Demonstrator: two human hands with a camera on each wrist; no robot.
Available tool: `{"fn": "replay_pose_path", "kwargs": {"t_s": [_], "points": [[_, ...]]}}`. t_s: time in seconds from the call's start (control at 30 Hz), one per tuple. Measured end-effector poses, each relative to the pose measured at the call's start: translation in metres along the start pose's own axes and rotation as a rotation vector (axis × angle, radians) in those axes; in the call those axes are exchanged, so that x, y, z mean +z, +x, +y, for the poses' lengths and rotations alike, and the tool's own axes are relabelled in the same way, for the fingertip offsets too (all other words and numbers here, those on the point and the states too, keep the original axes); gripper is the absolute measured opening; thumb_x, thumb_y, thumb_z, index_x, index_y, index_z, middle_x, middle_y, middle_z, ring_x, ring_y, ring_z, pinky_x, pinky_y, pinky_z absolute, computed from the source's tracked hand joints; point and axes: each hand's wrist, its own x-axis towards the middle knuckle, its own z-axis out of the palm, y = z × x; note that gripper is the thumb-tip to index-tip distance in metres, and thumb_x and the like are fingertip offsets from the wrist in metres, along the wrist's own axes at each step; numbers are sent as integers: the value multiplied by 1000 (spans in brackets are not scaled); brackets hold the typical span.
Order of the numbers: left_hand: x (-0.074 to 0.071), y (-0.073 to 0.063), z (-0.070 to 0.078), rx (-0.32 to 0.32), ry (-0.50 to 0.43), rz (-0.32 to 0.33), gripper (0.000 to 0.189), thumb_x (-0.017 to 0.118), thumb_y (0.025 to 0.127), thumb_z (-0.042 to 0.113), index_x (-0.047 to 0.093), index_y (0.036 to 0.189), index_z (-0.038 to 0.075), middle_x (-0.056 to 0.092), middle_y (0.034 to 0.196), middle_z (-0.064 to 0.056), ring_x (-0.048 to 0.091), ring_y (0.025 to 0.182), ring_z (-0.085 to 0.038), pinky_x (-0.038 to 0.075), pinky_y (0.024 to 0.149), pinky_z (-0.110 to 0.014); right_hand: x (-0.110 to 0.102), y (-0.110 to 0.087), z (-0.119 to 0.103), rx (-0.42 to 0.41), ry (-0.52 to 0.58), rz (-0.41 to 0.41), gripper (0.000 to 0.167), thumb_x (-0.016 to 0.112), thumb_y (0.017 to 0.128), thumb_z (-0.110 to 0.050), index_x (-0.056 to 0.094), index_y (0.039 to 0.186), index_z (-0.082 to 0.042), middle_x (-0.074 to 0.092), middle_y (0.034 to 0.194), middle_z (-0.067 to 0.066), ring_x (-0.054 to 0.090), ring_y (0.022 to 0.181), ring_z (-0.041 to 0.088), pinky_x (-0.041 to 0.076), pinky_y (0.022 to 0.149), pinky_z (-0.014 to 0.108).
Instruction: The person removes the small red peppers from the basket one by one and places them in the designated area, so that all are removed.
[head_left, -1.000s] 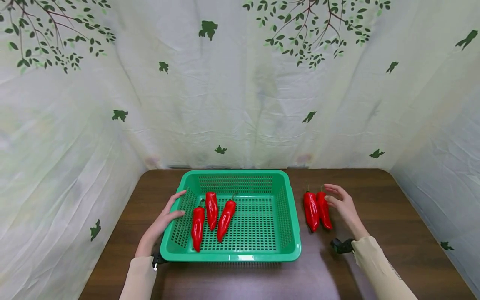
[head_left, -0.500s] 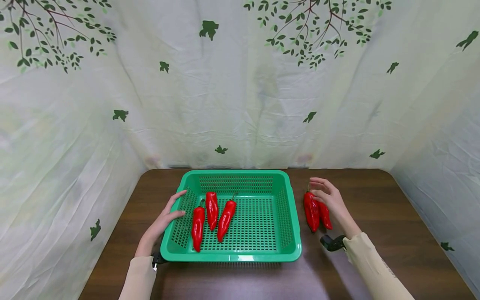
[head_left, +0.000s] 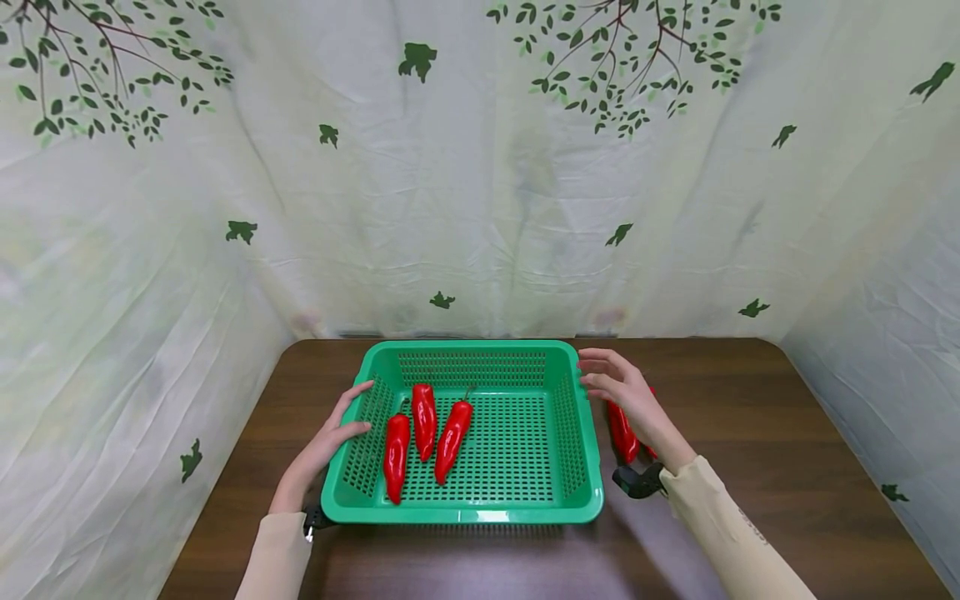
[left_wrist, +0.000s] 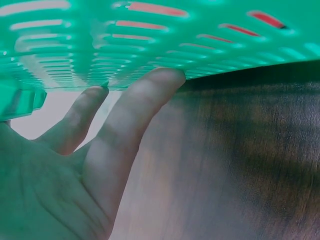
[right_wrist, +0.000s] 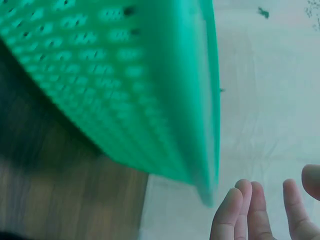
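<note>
A green plastic basket sits on the table, with three red peppers inside: one at the left, one farther back, and one to its right. My left hand rests against the basket's left side; in the left wrist view the thumb and a finger touch its slotted wall. My right hand is beside the right rim, with fingers extended. Nothing shows between its fingers and thumb in the right wrist view. Behind that hand, a red pepper lies partly hidden, another almost wholly covered.
The brown wooden table extends to both sides of the basket. A pale cloth printed with leaves hangs behind and around it. A black wrist camera sits under the right wrist.
My right hand has moved left, from above the two peppers on the table to the basket's right rim. The left hand, basket and peppers have stayed in place.
</note>
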Motion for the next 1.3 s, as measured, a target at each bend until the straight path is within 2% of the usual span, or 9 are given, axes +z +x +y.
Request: {"fn": "replay_pose_path", "kwargs": {"t_s": [0.17, 0.3, 0.4, 0.57, 0.87, 1.1, 1.3], "points": [[1, 0, 0, -24, -17, 10, 63, 48, 96, 19, 17, 150, 27, 10, 151, -18, 29, 127, -48, 50, 86, -49, 15, 4, -8, 10, 8, -51, 40, 48, 99, -8, 42, 138, 0, 47, 133, 26, 48, 115, 47, 45, 94, 47], [1, 0, 0, -22, -21, 8, 63, 48, 97, 19, 16, 150, 27, 10, 151, -18, 29, 127, -49, 50, 86, -50, 27, 8, -14, 18, -3, -90, 41, 51, 98, -11, 43, 138, -3, 50, 132, 20, 54, 111, 37, 45, 94, 46], [1, -1, 1, -11, -17, 2, 64, 48, 97, 18, 15, 151, 25, 9, 151, -19, 29, 127, -51, 50, 85, -50, 35, 11, -17, 21, -13, -117, 43, 54, 97, -13, 43, 138, -3, 50, 131, 20, 58, 106, 29, 45, 93, 49], [2, -2, 3, -13, -22, 2, 65, 48, 97, 18, 14, 151, 25, 9, 152, -18, 29, 127, -51, 50, 85, -51, 48, 16, -21, 36, -32, -142, 45, 57, 96, -14, 44, 137, -1, 54, 127, 20, 60, 103, 27, 44, 93, 53], [2, -3, 4, -13, -20, 6, 64, 48, 97, 17, 14, 151, 25, 9, 152, -18, 29, 127, -50, 50, 85, -51, 68, 21, -20, 77, -23, -194, 43, 57, 95, -15, 46, 136, -5, 54, 127, 17, 59, 101, 26, 43, 94, 53], [3, -3, 5, -18, -9, 8, 63, 47, 98, 17, 15, 151, 26, 11, 151, -18, 32, 125, -50, 51, 84, -50, 85, 26, -19, 87, -22, -220, 41, 56, 95, -12, 47, 134, -4, 56, 123, 17, 60, 97, 24, 49, 87, 43], [3, -3, 7, -29, -9, 13, 63, 46, 98, 17, 15, 151, 26, 11, 151, -18, 33, 124, -50, 51, 83, -51, 97, 31, -14, 102, -7, -240, 42, 54, 95, -11, 46, 135, -2, 56, 123, 17, 60, 95, 23, 47, 90, 47]]}}
